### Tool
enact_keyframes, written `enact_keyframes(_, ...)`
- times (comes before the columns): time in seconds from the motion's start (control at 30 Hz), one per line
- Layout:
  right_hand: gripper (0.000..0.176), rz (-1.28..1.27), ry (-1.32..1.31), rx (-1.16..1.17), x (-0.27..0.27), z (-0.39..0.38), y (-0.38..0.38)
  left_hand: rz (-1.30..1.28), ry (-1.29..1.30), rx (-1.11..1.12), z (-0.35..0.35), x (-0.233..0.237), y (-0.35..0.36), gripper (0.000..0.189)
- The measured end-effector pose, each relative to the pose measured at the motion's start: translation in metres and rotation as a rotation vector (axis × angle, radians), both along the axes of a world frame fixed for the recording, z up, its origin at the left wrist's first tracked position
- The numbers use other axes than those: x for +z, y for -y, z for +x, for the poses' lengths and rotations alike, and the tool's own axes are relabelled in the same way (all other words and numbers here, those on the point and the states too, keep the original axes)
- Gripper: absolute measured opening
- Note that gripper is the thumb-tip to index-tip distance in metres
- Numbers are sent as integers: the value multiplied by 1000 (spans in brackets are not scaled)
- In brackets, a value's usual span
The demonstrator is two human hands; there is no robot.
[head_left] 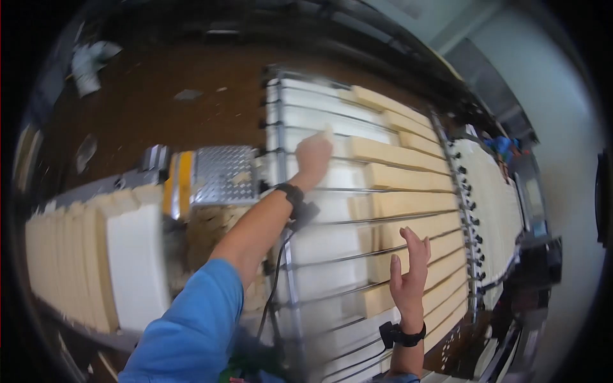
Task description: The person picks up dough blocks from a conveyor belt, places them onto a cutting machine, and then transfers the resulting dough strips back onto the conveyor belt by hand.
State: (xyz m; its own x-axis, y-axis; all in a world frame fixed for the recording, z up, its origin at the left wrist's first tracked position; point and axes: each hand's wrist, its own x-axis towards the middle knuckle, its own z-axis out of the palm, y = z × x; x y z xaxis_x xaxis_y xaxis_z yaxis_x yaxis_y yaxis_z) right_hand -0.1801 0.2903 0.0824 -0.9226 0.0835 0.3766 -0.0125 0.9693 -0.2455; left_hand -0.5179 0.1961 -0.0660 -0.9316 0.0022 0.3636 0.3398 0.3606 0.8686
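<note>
Long tan rectangular slabs (396,155) lie flat, side by side, in a slanting row across the frame's centre-right, partly overlapping wider white slabs (332,242) to their left.

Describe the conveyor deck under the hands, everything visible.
The conveyor deck is a metal frame with thin cross rods and black knobs along both side rails. Pale boards lie flat across it side by side, some whitish, some tan. The left hand rests curled on a whitish board; the right hand is open over the tan ones.
</note>
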Motion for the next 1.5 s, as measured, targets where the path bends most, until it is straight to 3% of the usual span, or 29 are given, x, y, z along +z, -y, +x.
enact_keyframes(0.1,63,-114,11,145,-12,-30,54,-26,10,-5,75,45,118,24)
enact_keyframes(0.2,62,-214,83,386,-23,-61,137,-144,77,-19,158,38,247,21)
enact_keyframes(0.23,61,-237,126,477,-25,-72,171,-171,97,71,187,37,292,21)
enact_keyframes(0.3,59,-324,209,667,-24,-87,245,-234,64,98,254,48,382,38)
enact_keyframes(0.33,58,-390,251,746,-25,-95,285,-366,158,132,281,31,427,53)
enact_keyframes(0.47,51,-381,263,1025,-50,-135,436,-524,280,658,398,15,580,59)
enact_keyframes(0.5,50,-372,263,1044,-71,-156,461,-621,354,752,417,11,594,69)
enact_keyframes(0.63,50,-297,138,1058,-149,-219,589,-524,486,831,460,-17,629,87)
enact_keyframes(0.8,52,-123,140,919,-205,-260,671,-404,415,857,438,-32,636,88)
enact_keyframes(0.87,49,81,199,820,-212,-260,682,-262,540,878,427,-26,635,88)
enact_keyframes(0.97,47,198,292,745,-196,-255,683,-349,534,924,411,-29,635,84)
enact_keyframes(1.03,45,121,267,754,-205,-254,661,-352,601,931,403,-24,633,83)
enact_keyframes(1.1,50,102,203,645,-203,-239,625,-391,565,817,406,-27,637,85)
enact_keyframes(1.27,59,73,392,364,-168,-196,525,-609,450,512,405,-39,646,100)
enact_keyframes(1.37,60,5,206,279,-189,-174,519,-605,520,340,400,-35,653,108)
enact_keyframes(1.4,58,-58,267,267,-191,-174,522,-619,499,308,399,-45,657,108)
enact_keyframes(1.47,56,-133,318,224,-191,-174,524,-628,525,369,387,-71,660,113)
enact_keyframes(1.5,55,-159,335,247,-188,-170,522,-651,593,414,383,-61,651,108)
